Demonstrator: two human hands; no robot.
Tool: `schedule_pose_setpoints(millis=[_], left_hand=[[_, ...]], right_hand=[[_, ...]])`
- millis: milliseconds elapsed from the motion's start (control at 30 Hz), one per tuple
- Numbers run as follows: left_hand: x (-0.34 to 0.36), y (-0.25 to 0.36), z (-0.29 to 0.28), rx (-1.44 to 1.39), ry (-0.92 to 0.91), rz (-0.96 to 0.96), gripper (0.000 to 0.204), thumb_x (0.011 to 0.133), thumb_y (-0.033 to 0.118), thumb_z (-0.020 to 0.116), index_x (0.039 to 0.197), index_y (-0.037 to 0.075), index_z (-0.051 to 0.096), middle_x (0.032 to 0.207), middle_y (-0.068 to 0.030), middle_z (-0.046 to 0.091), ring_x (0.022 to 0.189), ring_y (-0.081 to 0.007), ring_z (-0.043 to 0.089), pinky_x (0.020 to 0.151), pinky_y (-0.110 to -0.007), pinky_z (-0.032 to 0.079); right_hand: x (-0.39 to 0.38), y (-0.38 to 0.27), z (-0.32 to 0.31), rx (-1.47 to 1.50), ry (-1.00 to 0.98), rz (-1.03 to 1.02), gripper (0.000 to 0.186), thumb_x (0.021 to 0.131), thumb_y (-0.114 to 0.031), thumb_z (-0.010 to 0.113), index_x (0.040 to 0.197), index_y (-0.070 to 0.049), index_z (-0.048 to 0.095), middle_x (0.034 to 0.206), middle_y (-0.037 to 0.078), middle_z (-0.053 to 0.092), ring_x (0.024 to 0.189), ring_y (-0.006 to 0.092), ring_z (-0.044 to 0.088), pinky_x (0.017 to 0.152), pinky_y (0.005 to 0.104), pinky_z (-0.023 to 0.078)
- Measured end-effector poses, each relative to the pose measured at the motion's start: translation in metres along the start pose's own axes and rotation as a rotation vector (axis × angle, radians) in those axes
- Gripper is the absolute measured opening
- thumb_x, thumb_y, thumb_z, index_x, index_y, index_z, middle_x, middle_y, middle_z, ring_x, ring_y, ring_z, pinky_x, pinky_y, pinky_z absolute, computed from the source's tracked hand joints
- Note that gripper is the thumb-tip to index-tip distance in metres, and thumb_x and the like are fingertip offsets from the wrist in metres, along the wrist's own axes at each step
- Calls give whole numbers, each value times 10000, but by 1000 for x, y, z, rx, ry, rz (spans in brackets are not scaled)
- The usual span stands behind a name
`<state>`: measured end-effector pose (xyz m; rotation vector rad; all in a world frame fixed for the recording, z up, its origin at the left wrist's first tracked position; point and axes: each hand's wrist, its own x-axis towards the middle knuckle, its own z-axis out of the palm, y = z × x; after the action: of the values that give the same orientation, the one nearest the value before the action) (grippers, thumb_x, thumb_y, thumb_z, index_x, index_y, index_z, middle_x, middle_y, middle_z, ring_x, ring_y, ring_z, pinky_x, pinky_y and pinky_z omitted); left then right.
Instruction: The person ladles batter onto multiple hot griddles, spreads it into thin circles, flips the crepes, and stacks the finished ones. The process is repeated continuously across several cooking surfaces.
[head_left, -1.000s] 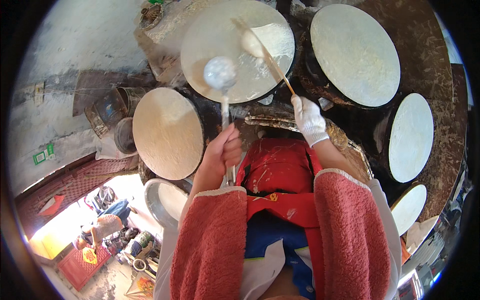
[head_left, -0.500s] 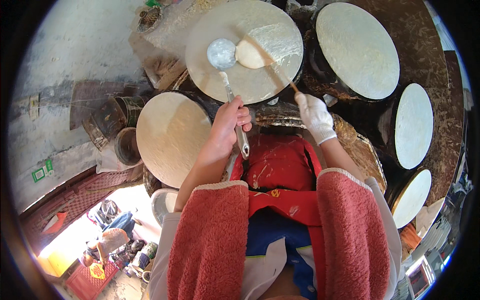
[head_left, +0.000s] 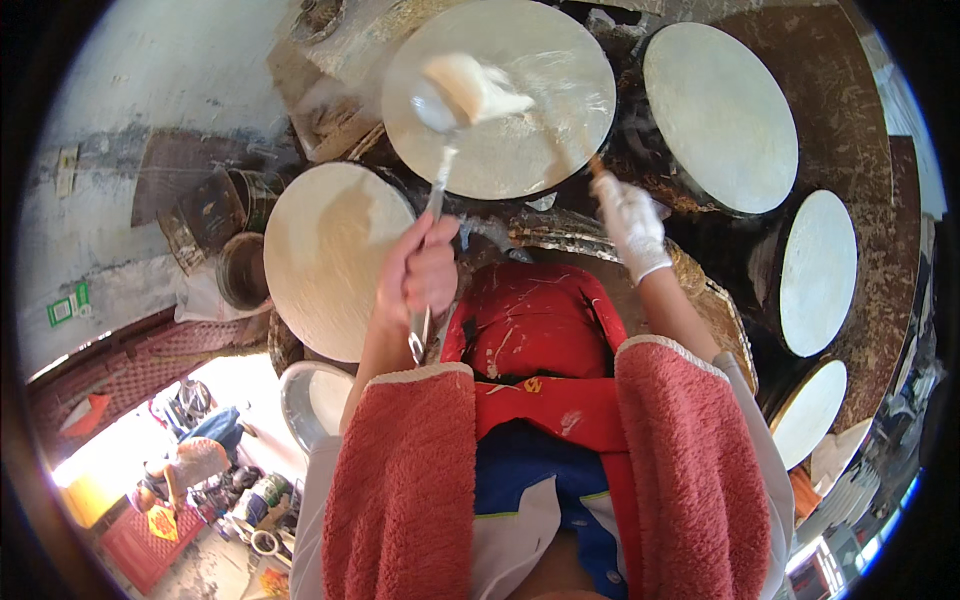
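While the head view looks down past the towel (head_left: 398, 480), the bare left hand (head_left: 420, 275) has its fingers wrapped firmly around the handle of a metal ladle (head_left: 431, 110), whose bowl is held over the large round pan (head_left: 545, 150). Just beside that bowl, over the same pan, is a pale lump (head_left: 475, 88); blur hides whether the two touch. The gloved right hand (head_left: 632, 228) is closed around a wooden stick (head_left: 597, 166) at the pan's near right edge, its far end blurred. Another pan (head_left: 335, 265) lies left of the ladle.
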<state>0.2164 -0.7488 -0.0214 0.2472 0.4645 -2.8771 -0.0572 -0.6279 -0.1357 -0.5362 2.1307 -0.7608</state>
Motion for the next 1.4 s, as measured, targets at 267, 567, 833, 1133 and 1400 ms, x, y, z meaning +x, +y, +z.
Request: schedule_pose_setpoints(millis=[267,567,833,1133,1400], left_hand=[[-37,-72,-1,-157,-17,214,292,1048,316,311,825,128,310,502,51,286,328,-45,250,272,-202,241],[-154,-166,-35,-197,-29,691,281,1043,314,342,830,130,346,510,58,286,338,-55,249,277,-220,227],[-262,-249,-30,696,1028,1243,312,1038,318,359,783,139,358,483,58,250,328,-41,209,288,-226,166],[-347,-233,-99,-423,126,960,260,1050,246,344,823,119,341,526,76,238,362,-12,209,295,-178,179],[-416,-215,-120,-159,482,977,292,1042,297,364,790,150,355,506,93,232,350,-13,201,303,-173,191]], right_hand=[[-43,40,29,-276,-45,-621,392,967,-388,469,1045,-37,624,859,266,636,853,442,614,737,515,490],[-22,80,19,-80,-138,-589,341,984,-282,472,1021,-1,661,715,125,628,622,257,603,626,383,491],[-93,50,88,36,-445,-438,416,921,-386,546,926,15,655,680,52,620,613,159,597,612,305,476],[-204,30,279,329,-543,-142,419,902,-427,587,794,-26,640,700,11,594,640,107,511,611,269,400],[-223,6,340,661,-150,143,340,894,-358,608,718,-94,485,531,1,439,330,103,337,306,263,259]])
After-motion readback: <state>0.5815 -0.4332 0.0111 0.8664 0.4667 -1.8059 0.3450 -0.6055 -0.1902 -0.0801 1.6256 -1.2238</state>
